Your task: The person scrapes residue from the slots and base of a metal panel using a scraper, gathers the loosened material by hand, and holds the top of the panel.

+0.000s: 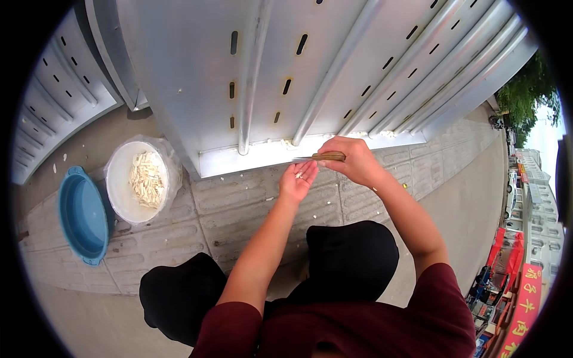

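Maroon shirt (pixel 358 328) and black trousers (pixel 352 256) filled the foreground. Palm up, fingers extended, the left hand (pixel 298 183) bore white bits (pixel 299 175). The right hand (pixel 352 160) gripped a knife (pixel 328 156) by its wooden handle, the blade near the left fingertips; I could not tell whether they touched. Leftward, a white bucket (pixel 122 198) of pale pieces (pixel 147 179) stood beside a blue basin (pixel 83 209).

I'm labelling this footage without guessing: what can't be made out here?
All in the head view:
Bits in the left hand: too small to identify.
Part of the knife: hidden by the right hand.
Floor of the bucket: covered by the pale pieces.
Lower end of the red sign: cut off at the picture's border.
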Action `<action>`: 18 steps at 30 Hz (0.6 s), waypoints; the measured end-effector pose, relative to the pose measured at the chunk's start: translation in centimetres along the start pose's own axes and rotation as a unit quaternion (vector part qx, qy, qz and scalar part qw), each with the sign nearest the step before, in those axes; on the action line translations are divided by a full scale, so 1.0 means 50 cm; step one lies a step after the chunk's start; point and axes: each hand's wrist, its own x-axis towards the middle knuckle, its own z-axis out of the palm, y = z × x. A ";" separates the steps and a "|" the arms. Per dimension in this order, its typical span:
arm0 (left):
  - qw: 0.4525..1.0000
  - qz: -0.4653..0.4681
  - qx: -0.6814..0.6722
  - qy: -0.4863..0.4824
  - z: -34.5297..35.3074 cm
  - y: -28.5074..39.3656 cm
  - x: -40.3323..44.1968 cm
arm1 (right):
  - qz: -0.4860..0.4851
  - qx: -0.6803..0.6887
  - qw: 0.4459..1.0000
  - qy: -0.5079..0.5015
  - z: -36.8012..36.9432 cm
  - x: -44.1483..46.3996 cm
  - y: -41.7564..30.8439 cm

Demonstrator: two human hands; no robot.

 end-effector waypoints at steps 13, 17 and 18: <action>0.995 0.089 -0.051 0.005 0.001 0.073 -0.044 | -0.014 -0.073 0.994 0.077 0.087 0.082 -0.025; 0.993 0.090 -0.075 0.006 0.001 0.085 -0.053 | -0.078 -0.037 0.995 0.046 0.098 0.095 -0.055; 0.993 0.092 -0.072 0.007 0.004 0.088 -0.058 | -0.092 -0.015 0.995 0.036 0.091 0.095 -0.064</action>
